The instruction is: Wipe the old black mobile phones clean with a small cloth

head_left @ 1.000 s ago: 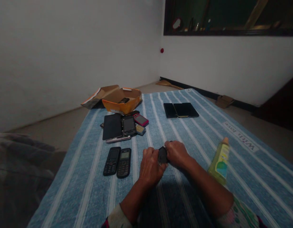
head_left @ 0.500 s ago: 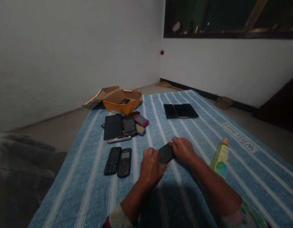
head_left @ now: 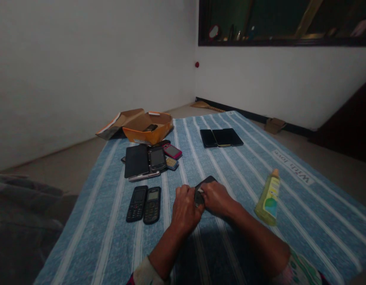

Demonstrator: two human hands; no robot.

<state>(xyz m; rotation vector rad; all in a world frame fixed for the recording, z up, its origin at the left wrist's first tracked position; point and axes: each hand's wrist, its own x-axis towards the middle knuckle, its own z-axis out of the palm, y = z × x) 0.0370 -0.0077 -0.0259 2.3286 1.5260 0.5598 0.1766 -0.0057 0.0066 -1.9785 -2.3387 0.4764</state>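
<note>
My left hand (head_left: 185,208) grips the left end of a dark phone (head_left: 209,180), fingers wrapped round its edge. My right hand (head_left: 217,198) is closed and presses on the phone's face, close to the left fingers. A small white piece of tissue or cloth (head_left: 201,190) pokes out of its fingertips; most of it is hidden. Two black keypad phones, one (head_left: 137,203) beside the other (head_left: 152,205), lie to the left of my hands. Right of my right forearm lies a bottle of yellow-green liquid (head_left: 267,202).
A pile of phones (head_left: 157,159) with a black tablet-like slab (head_left: 136,161) lies at the left. Behind it stands an open orange box (head_left: 150,135) with a phone (head_left: 150,128) inside. Several dark phones (head_left: 221,137) lie side by side farther back on the striped blue cloth (head_left: 105,221).
My right hand has slid left across the phone, from its far right end towards my left hand. The view has shifted slightly to the right.
</note>
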